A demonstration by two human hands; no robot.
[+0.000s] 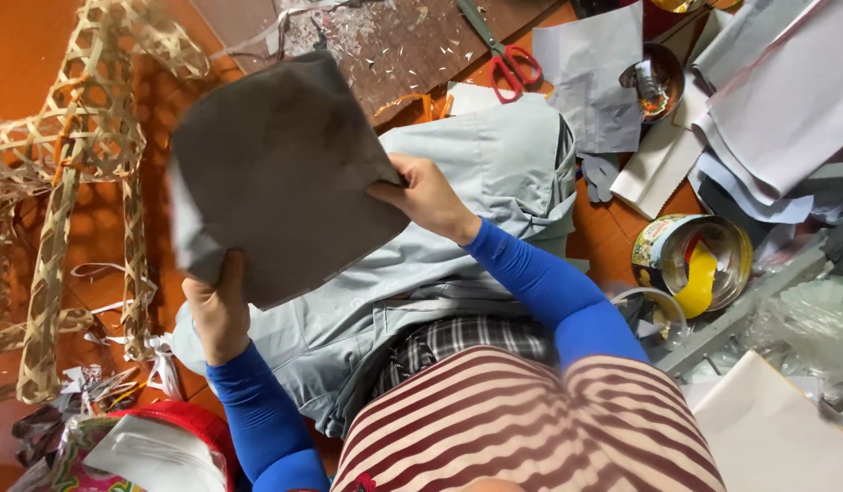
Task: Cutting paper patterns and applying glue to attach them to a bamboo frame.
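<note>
Sheet (pixel 280 169) held up — dull grey-brown, faintly mottled. Sleeves (pixel 549 282) bright blue; shirt (pixel 513 419) striped dark red and cream. Cloth over the lap (pixel 476 182) pale grey-blue, with a black-and-white checked fabric (pixel 458 337) showing beneath. Scissors (pixel 508 59) have red handles. Woven frame (pixel 75 137) straw-tan, open lattice pattern. Floor (pixel 20 46) orange-brown. Tin (pixel 690 264) — shiny inside, a yellow piece in it. Stacked papers (pixel 777 100) white and pale lilac-grey.

Fingers (pixel 223 273) behind blurred grey sheet (pixel 276 173)
</note>
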